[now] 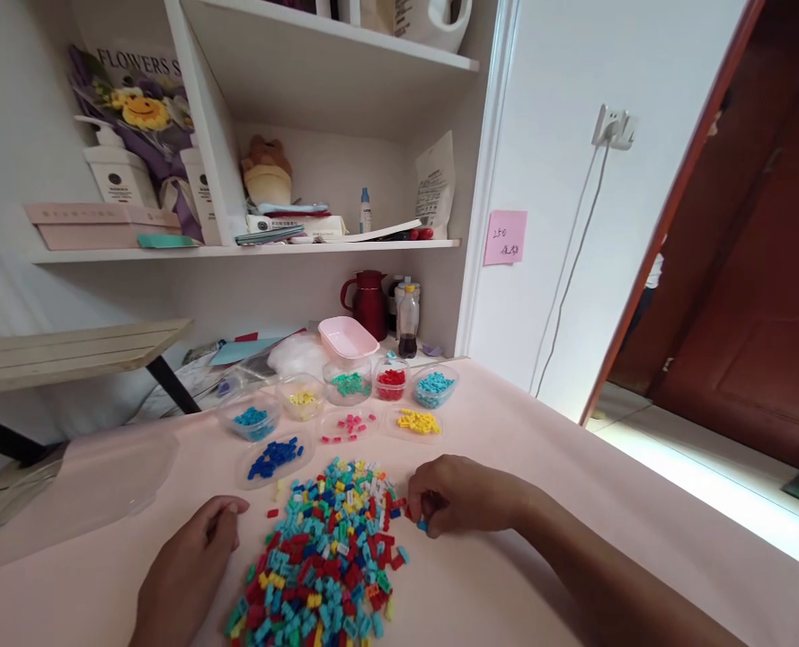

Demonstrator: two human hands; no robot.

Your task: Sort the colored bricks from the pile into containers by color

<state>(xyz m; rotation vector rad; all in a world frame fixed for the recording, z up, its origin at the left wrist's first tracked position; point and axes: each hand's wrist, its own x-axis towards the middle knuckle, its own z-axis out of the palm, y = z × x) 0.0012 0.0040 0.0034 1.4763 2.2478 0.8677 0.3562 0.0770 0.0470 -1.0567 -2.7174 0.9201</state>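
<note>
A wide pile of small mixed-colour toy bricks (332,548) lies on the pink tabletop in front of me. On the pile's right edge, my right hand (463,494) is closed in a pinch, with a small blue toy brick (422,525) at its fingertips. Red bricks lie beside those fingers. My left hand (193,557) rests on the table left of the pile, its fingers curled together and nothing visible in them. A single red brick (273,513) sits between that hand and the pile.
Behind the pile stand clear containers of bricks sorted by colour, among them dark blue bricks (275,458), yellow bricks (418,421) and red bricks (392,385). Further back are a pink basin (349,337), a red jug (370,305) and a bottle (408,322). A clear lid (102,476) lies left.
</note>
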